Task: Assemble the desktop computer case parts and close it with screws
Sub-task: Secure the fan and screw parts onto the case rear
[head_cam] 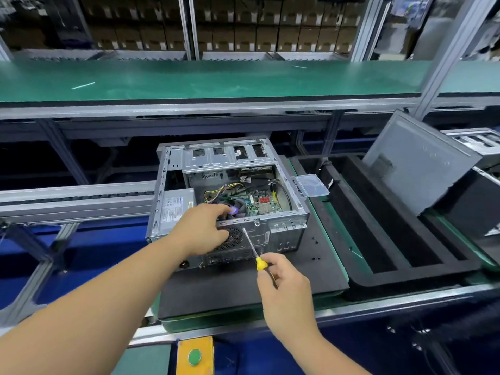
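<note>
An open silver computer case (286, 226) lies on a black mat (311, 269), its motherboard and cables exposed from above. My left hand (203, 228) grips the case's near rear edge, fingers over the rim and thumb by the fan grille. My right hand (281, 282) holds a yellow-handled screwdriver (261, 262), whose shaft slants up to a point on the rear panel just below the top rim. A grey side panel (416, 163) leans upright at the right. A few small black screws (315, 240) lie on the mat right of the case.
A clear plastic box (312, 185) sits by the case's right side. Black foam trays (378, 239) with long slots fill the right of the bench. A green shelf (216, 79) runs above. A yellow box with a green button (194, 357) is at the near edge.
</note>
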